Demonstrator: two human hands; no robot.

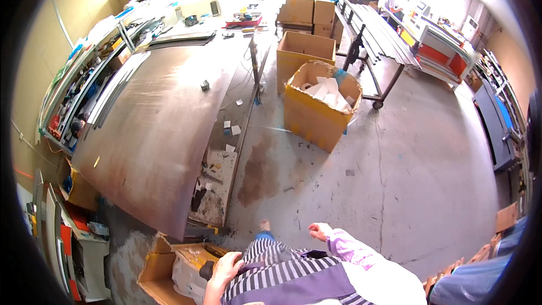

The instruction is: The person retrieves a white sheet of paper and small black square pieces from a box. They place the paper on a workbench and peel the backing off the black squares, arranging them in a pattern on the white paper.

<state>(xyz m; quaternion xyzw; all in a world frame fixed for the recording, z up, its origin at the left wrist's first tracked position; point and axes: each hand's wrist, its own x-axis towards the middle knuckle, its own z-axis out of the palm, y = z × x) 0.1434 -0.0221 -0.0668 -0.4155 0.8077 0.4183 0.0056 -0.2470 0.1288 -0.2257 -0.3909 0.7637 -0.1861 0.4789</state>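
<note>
My left hand [227, 268] hangs low beside my striped apron [276, 265], its fingers loosely bent and apart, and I see nothing held in it. Just left of it shows a small dark object [206, 270], whose kind I cannot make out. An open cardboard box [155, 268] with white sheets [186, 277] inside stands below that hand. Out in front of my body on the right, my right hand [320, 230] is relaxed with fingers partly curled and no object visible in it. A lilac and white sleeve [355, 248] covers that arm.
A large brown metal sheet [152, 118] lies on the left, carrying a small dark block [205, 85]. Ahead stands a cardboard box of white scraps [316, 118]. Behind it is a wheeled rack of long bars [378, 34]. A person [390, 5] is beside a machine [440, 45].
</note>
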